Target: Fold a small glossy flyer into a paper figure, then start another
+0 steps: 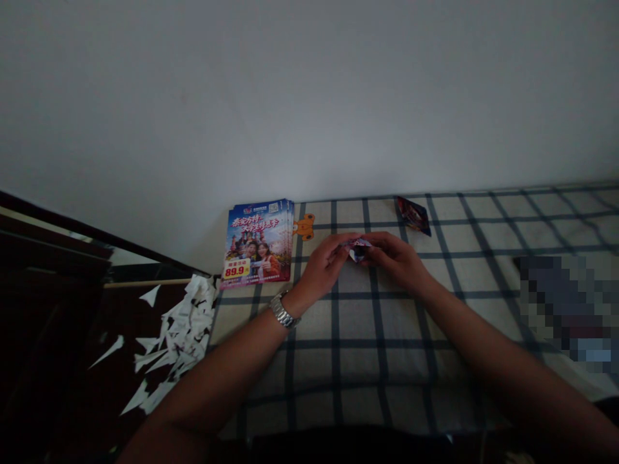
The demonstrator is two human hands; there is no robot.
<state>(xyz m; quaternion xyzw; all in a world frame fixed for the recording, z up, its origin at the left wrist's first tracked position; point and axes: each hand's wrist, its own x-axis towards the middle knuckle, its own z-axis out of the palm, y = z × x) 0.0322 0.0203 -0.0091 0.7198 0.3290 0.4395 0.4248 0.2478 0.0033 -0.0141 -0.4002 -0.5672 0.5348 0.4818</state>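
Note:
A small folded piece of printed paper [358, 249] sits between both my hands, just above a checked bedsheet [358, 322]. My left hand [325, 264], with a metal watch [283, 312] on its wrist, pinches the paper's left side with closed fingers. From the right, my right hand [397, 256] grips the same paper, fingers curled round it. Most of the paper is hidden by my fingers.
A stack of colourful flyers [258, 242] lies at the bed's far left edge by the white wall. Another folded paper piece [414, 214] rests beyond my hands. Several white paper scraps [180, 338] lie on a dark surface at left. A blurred-out patch [568, 306] covers the right.

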